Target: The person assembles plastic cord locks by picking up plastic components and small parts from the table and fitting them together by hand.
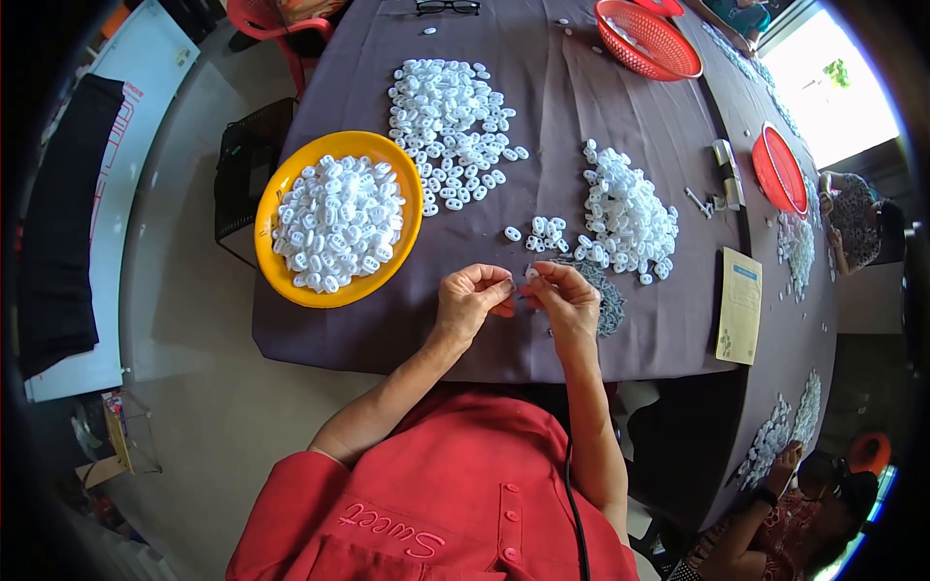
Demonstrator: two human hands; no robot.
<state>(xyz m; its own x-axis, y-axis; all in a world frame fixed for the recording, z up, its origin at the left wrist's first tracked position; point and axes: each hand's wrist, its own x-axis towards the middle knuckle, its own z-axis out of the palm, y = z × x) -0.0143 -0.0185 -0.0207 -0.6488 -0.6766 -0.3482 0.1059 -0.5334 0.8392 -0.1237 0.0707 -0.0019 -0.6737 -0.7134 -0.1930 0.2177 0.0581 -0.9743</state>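
My right hand (566,302) pinches a small white oval plastic piece (532,275) between thumb and fingertips. Close beside it, the fingers of my left hand (471,302) are pressed together; whatever they hold is too small to make out. Partly behind my right hand lies a heap of small grey metal-looking pieces (610,302). Just beyond my hands is a little cluster of white two-holed oval pieces (548,235), and past it to the right a larger pile (628,213). On the left, a yellow plate (411,223) is heaped with the same white pieces.
Another white pile (441,111) spreads behind the plate on the dark tablecloth (542,126). Red baskets (678,64) stand at the far right. A tan booklet (739,308) lies near the right table edge. Other people sit at an adjoining table with white piles. Eyeglasses (448,8) rest far off.
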